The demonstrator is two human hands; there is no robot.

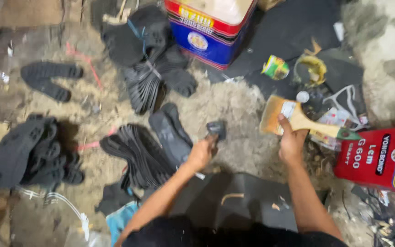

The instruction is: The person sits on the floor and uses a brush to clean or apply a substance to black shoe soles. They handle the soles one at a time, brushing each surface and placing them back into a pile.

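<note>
Head view: two bare hands are seen over a dusty floor. The right hand (292,145) is closed around the wooden handle of one wide paintbrush (293,118), whose bristles point toward 10 o'clock. The left hand (202,153) is closed on one small dark rubber piece (216,129), held just above the ground near centre; its exact shape is blurred.

Two tins are counted: a blue-and-red square tin (209,34) at 12 o'clock, cut off by the upper edge, and a red tin (380,158) at 3 o'clock, cut off at the right. One small green-and-yellow can (275,67) lies at 1 o'clock.

Dark shoe soles are gathered in roughly three heaps: a fanned stack (136,155) just left of the left hand, a bundle (145,59) at 11 o'clock, and a pile (26,153) at 9 o'clock. Their number cannot be counted. Two loose soles (49,78) lie at 10 o'clock. A black sheet (234,201) at 6 o'clock is partly hidden by the forearms.
</note>
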